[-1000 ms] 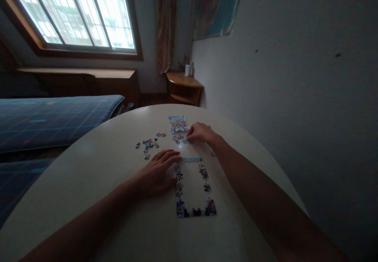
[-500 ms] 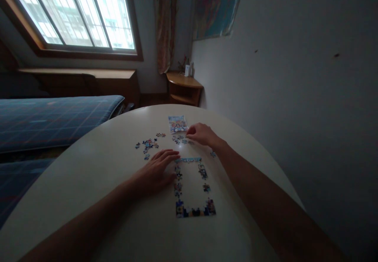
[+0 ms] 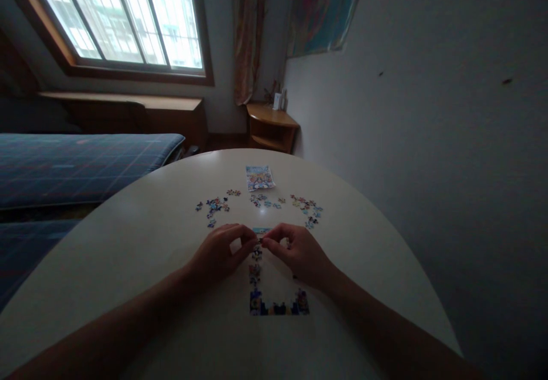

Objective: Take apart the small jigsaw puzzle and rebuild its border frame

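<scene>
A partly assembled jigsaw frame lies on the white round table, with the bare tabletop showing inside it. My left hand rests at the frame's upper left, thumb and forefinger pinched together. Opposite it, my right hand pinches a small puzzle piece at the same spot. The fingertips of both hands meet over the left column, just below the light blue top strip. Fingers cover most of that piece, and my right hand hides much of the right column.
Loose puzzle pieces lie in groups at the left, the centre and the right. Behind them is a printed picture sheet. A plaid mattress stands beyond the table's left edge, and a wall rises at the right.
My right hand has come back from the loose centre pieces to the frame's upper left. My left hand has gone from lying flat to pinching there. The view has shifted slightly.
</scene>
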